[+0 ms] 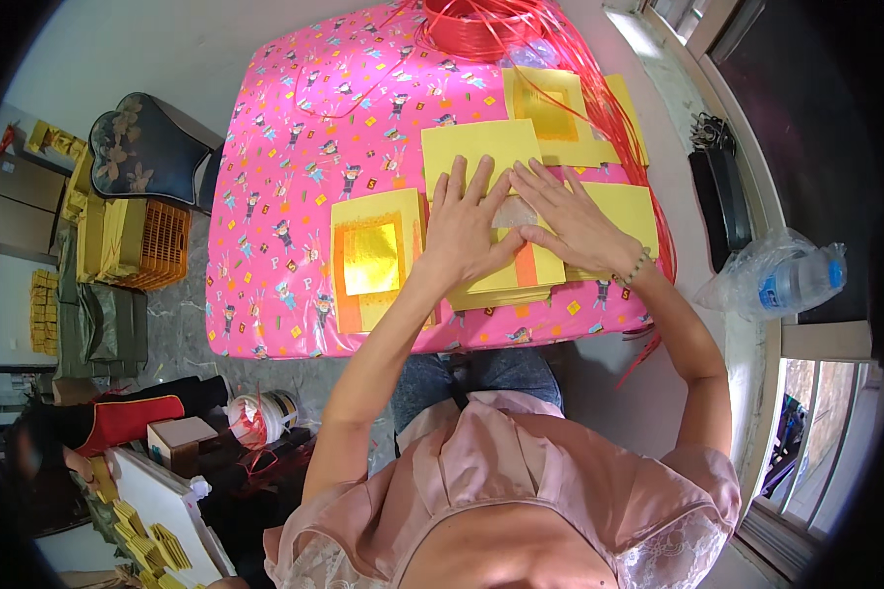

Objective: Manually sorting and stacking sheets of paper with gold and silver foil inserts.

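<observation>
- Here both hands lie flat, fingers spread, on a yellow paper stack (506,280) at the near edge of the desk (265,226); the left hand (462,231) and right hand (570,224) meet at the fingertips, pinching nothing.
- Judging by the pressing palms, the top sheet is being held down and smoothed, so it stays square on the pile.
- The stack's long axis seems to run left to right, its near edge roughly parallel to the desk edge; the hands hide much of it.
- Just left lies a yellow sheet with a gold foil square (373,257), foil up.
- Farther off sit a plain yellow sheet (476,142), another foil-faced sheet (550,113), and a red string bundle (481,25) whose strands trail down the right side.
</observation>
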A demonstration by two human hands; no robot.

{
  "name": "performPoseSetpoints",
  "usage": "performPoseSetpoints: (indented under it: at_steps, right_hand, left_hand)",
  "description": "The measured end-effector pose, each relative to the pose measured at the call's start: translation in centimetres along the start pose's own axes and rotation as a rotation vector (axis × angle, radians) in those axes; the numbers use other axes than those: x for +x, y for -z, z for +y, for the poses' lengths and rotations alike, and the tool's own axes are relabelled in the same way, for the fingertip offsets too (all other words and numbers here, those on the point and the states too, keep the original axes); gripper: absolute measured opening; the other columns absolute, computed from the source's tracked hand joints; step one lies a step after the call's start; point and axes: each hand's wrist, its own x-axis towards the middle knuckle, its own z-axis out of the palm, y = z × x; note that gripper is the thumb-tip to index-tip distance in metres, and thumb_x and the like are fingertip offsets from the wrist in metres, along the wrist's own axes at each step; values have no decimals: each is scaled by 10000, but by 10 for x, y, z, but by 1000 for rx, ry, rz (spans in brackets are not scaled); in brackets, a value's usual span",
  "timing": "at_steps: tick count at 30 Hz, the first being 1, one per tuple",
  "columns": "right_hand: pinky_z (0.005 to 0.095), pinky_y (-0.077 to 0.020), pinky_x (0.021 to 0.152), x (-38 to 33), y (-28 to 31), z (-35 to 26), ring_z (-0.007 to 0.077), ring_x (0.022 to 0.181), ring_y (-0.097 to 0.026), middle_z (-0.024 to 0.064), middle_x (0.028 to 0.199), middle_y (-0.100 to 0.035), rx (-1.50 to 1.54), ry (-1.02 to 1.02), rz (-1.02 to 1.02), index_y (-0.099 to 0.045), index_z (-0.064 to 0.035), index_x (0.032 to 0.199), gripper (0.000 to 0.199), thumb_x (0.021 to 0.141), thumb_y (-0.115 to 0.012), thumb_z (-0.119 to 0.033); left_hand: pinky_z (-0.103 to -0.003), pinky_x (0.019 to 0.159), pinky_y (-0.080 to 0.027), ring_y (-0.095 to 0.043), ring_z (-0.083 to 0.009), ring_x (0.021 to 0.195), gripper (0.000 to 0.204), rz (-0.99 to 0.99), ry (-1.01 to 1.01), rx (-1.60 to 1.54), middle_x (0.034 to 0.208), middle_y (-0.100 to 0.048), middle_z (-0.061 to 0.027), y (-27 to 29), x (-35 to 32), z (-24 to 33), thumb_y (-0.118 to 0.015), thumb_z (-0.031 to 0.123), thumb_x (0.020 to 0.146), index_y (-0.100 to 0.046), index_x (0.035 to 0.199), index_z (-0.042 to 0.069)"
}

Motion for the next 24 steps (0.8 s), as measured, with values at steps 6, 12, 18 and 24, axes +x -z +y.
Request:
performPoseSetpoints:
  at_steps: [6, 12, 18, 24]
  right_hand:
    - [502, -136, 1192, -3, -5, 3, 287, 1485, -151, 121, 1594, -217, 72, -3, 14, -257, -100, 1527, 685, 990, -418, -494]
    - [494, -146, 1192, -1, -5, 5, 294, 1484, -152, 123, 1596, -209, 116, -5, -23, -284, -138, 1521, 631, 996, -425, -458]
    - [466, -272, 1141, 7, -1, 7, 301, 1387, -371, 151, 1464, -448, 64, 38, 114, -506, -93, 1376, 464, 987, -492, -346]
    - [389, -444, 964, 37, -3, 17, 221, 1020, -637, 68, 1084, -693, -78, 124, 271, -668, -86, 1103, 319, 846, -677, -276]
  left_hand:
    - [-526, 1176, -162, -175, -401, 1460, 756, 7, -15, -180, 1571, -256, -169, 9, -4, -17, -539, 525, 883, -347, 1500, 134]
    - [-488, 1185, -167, -160, -405, 1463, 764, 0, 26, -157, 1574, -226, -198, 9, -13, -26, -549, 495, 893, -299, 1520, 139]
    - [-514, 1184, -146, -159, -401, 1465, 713, 2, 30, -230, 1575, -228, -196, 8, -11, -31, -519, 488, 917, -322, 1515, 154]
    - [-600, 1128, -164, -293, -377, 1410, 645, 54, 64, -33, 1497, -372, -184, 10, -3, -29, -522, 493, 912, -424, 1437, 131]
